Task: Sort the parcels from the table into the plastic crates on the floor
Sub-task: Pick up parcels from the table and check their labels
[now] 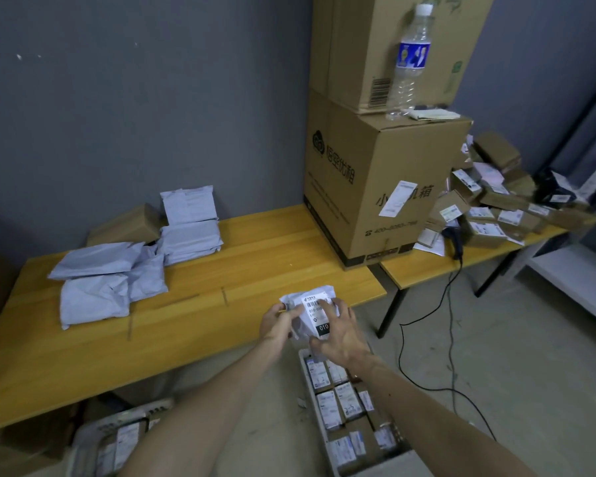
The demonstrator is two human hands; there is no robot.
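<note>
Both hands hold a crumpled white plastic mailer parcel (315, 313) with a printed barcode label, just past the front edge of the yellow wooden bench (221, 270). The left hand (277, 323) pinches its left edge; the right hand (341, 333) spreads over its right side. Below them on the floor a pale plastic crate (326, 438) holds labelled small boxes, with a second grey crate (83, 442) to the left. Grey-white mailer bags (107, 280) lie heaped on the bench's left part

A water bottle (410, 60) stands on the lower of 2 stacked cardboard boxes (375, 160)
</note>
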